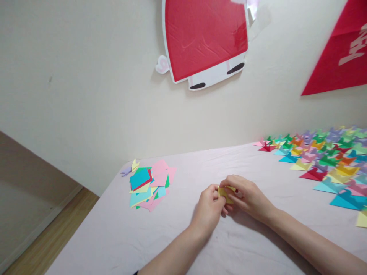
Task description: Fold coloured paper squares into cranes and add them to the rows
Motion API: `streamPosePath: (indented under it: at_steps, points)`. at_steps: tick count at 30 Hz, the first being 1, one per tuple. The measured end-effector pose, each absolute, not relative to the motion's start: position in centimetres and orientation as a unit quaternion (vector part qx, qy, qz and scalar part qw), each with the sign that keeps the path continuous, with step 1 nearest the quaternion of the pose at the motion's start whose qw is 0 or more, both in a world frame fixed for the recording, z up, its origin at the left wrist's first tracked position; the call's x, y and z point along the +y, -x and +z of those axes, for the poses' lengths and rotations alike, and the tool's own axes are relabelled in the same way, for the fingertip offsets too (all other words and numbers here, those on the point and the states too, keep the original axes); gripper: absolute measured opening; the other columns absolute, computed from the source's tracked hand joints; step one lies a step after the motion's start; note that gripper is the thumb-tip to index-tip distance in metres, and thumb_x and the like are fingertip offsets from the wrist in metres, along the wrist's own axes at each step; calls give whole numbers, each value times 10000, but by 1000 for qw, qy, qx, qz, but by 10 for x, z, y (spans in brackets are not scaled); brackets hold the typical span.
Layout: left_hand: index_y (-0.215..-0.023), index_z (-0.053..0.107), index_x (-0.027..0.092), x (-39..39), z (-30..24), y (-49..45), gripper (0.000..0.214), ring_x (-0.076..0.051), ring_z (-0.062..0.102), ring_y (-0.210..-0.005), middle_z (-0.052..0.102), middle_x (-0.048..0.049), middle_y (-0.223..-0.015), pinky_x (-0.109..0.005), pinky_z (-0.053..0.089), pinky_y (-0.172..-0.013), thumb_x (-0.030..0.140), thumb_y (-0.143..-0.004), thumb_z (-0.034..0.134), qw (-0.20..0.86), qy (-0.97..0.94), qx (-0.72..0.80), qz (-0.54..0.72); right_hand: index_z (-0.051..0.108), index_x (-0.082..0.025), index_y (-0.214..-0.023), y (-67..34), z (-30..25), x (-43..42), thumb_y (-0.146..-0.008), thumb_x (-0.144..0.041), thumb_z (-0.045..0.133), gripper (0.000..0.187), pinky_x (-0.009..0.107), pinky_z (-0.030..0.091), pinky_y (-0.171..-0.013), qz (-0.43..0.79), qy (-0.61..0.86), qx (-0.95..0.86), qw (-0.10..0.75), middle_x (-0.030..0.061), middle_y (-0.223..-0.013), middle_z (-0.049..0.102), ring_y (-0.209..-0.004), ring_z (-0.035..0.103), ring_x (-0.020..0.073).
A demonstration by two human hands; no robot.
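A small piece of yellow origami paper [226, 194] is pinched between both hands, just above the pale cloth. My left hand [210, 202] grips its left edge between thumb and fingers. Curled over its top and right side is my right hand [248, 194], closed on the same paper. The fingers cover much of it, so its exact folded shape cannot be made out. To the left of the hands lies a loose pile of coloured paper squares [140, 179] in blue, pink, yellow, red and green.
Rows of folded paper birds [315, 173] in many colours stand on the right of the cloth-covered table [114, 236]. A folded yellow piece [135, 165] and a purple piece [126, 172] sit by the left corner. Behind is a wall [100, 95] with a red-and-white cutout [206, 42].
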State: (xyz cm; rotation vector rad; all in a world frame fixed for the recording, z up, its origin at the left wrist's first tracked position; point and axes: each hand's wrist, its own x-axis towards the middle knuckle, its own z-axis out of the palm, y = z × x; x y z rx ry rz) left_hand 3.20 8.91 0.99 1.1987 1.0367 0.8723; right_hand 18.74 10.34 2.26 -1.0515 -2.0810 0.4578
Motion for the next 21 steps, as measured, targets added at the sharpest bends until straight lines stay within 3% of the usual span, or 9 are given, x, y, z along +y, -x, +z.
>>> streamPosePath:
  at_steps: [6, 13, 17, 21]
  points:
    - [-914, 565, 155, 94, 16, -29, 257, -89, 474, -436, 613, 19, -583, -192, 348, -454, 250, -676, 538, 650, -494, 442, 372, 602, -227, -855, -188, 27, 102, -875, -302, 505, 124, 276, 461, -633, 301, 429, -765, 375, 16, -761, 668, -675, 610, 171]
    - [-880, 535, 166, 92, 21, -26, 329, -93, 498, -433, 622, 7, -595, -199, 356, -447, 416, -693, 638, 663, -494, 441, 350, 626, -210, -837, -185, 23, 102, -884, -347, 503, 190, 261, 444, -600, 360, 451, -719, 388, 6, -736, 651, -659, 596, 163]
    - [-890, 547, 150, 93, 19, -25, 435, -89, 499, -426, 625, -5, -588, -196, 353, -445, 546, -730, 625, 660, -496, 433, 361, 630, -204, -852, -184, 22, 101, -872, -355, 528, 183, 269, 449, -623, 373, 448, -709, 395, 11, -757, 654, -684, 596, 166]
    - [-907, 556, 140, 94, 12, -27, 452, -92, 511, -424, 642, -18, -602, -191, 353, -433, 563, -754, 597, 655, -499, 423, 378, 622, -202, -885, -185, 21, 102, -877, -388, 526, 210, 269, 452, -600, 411, 445, -682, 411, 10, -759, 640, -666, 592, 162]
